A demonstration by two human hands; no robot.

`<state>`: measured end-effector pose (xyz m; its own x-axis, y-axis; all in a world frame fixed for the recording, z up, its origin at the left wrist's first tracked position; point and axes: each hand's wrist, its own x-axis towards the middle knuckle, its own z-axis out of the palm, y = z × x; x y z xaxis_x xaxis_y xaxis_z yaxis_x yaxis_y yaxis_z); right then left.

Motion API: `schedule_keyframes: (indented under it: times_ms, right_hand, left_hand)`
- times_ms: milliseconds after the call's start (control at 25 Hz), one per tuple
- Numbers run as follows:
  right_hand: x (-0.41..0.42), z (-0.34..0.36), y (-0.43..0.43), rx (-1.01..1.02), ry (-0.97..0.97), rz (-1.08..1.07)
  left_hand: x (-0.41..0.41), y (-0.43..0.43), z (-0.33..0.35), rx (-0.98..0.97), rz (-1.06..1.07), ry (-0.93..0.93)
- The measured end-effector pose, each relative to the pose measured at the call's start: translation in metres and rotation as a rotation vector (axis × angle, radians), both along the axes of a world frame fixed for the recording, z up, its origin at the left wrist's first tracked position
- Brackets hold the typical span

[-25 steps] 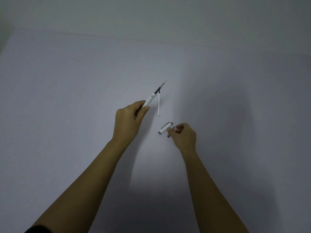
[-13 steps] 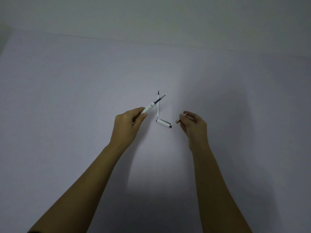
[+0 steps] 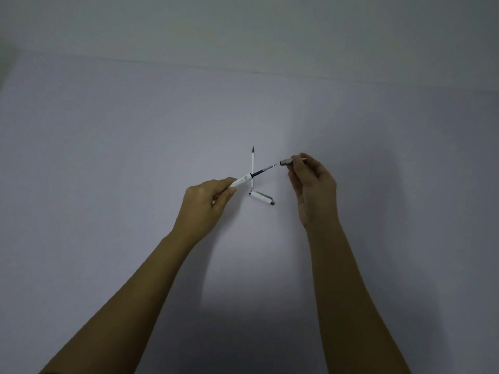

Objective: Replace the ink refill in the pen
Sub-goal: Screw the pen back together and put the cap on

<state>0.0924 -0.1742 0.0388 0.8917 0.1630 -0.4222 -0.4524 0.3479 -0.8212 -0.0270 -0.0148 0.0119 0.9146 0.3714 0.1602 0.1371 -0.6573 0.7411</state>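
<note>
While barrel (image 3: 241, 183) waits, tip (image 3: 286, 161) nears

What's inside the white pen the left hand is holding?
A dark refill sticks out of the white pen barrel, ending in a thin metal tip. The rest of it is hidden inside the barrel and the left hand, so its length stays unknown.

Unidentifiable dim room: only a bare pale tabletop (image 3: 108, 157) shows.
</note>
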Motion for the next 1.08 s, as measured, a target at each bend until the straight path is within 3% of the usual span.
schedule_keyframes:
  times_ms: [400, 640, 880, 1080]
  right_hand:
    - [-0.009, -0.003, 0.002, -0.027, -0.048, 0.089]
    - [-0.01, -0.005, 0.001, -0.164, -0.207, 0.251]
    - [-0.013, -0.001, -0.009, -0.307, -0.35, 0.545]
    - [-0.013, 0.006, -0.013, -0.299, -0.525, 0.558]
  left_hand:
    - [-0.003, -0.002, 0.009, 0.018, -0.028, 0.023]
    - [-0.007, 0.009, 0.019, 0.09, -0.114, 0.023]
    - [-0.014, 0.024, 0.032, 0.063, -0.15, 0.048]
    - [-0.017, 0.027, 0.04, 0.007, -0.197, 0.116]
